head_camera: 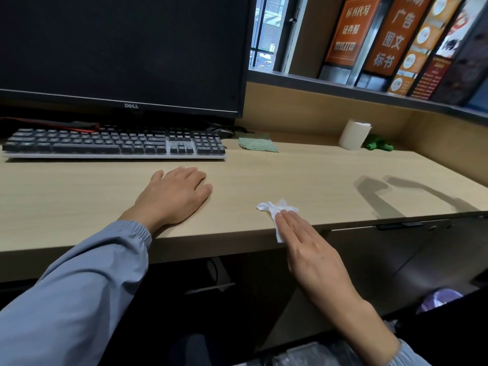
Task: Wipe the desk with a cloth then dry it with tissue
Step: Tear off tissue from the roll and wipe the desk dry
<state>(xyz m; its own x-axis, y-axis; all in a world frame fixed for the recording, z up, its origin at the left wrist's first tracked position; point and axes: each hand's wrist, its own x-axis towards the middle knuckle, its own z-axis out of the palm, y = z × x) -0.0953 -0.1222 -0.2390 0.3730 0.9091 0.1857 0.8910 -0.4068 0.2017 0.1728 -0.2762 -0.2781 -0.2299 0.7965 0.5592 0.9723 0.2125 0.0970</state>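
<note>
The tissue (pixel 277 211) lay crumpled, thin and white, at the desk's (pixel 303 178) front edge, one end drooping over it. My right hand (pixel 309 249) was flat and unclenched, its fingertips (pixel 286 213) pinning the tissue, gripping nothing. To dry well I judged I should spread the wad and press with overlapping strokes. My left hand (pixel 175 196) rested open, palm down, on the smooth pale woodgrain. The green waffle-textured cloth (pixel 257 145) sat beside the keyboard (pixel 113 145); a cylindrical tissue roll (pixel 353 134) stood further back.
</note>
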